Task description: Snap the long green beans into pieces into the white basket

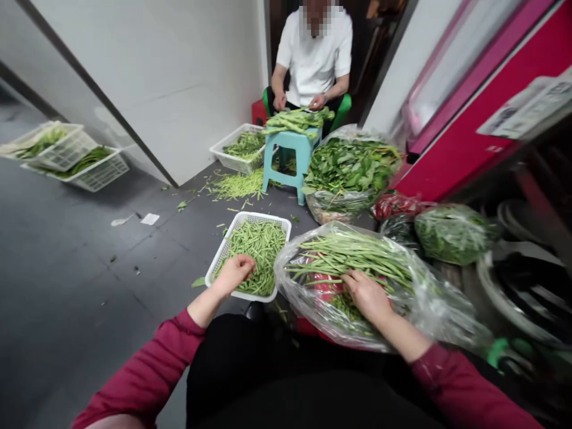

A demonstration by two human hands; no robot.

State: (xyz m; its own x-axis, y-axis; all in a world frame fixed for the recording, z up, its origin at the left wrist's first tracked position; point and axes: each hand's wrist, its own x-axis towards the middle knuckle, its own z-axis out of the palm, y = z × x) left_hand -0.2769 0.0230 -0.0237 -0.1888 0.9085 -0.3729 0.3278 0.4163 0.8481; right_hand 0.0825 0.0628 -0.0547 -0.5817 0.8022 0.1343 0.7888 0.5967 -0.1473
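My left hand (236, 273) is above a white plastic basket (216, 262), its fingers curled together in a pinch. Whatever they hold, if anything, is too small to make out. Short cut green bean pieces (257, 247) fill this basket. To the right, a clear plastic bag (290, 286) lies spread open with a bundle of long beans (357, 253) on it. My right hand (367, 293) reaches over the bag, its fingers closed on the long beans at the bundle's near edge. Something red shows beneath the beans.
Across from me a seated person (315, 59) handles green stalks on a light-blue stool (286, 143). Beside it stand a bag of leafy greens (353, 167) and a white basket (223, 156). Trimmings (239, 185) litter the floor. More crates (100, 176) stand far left.
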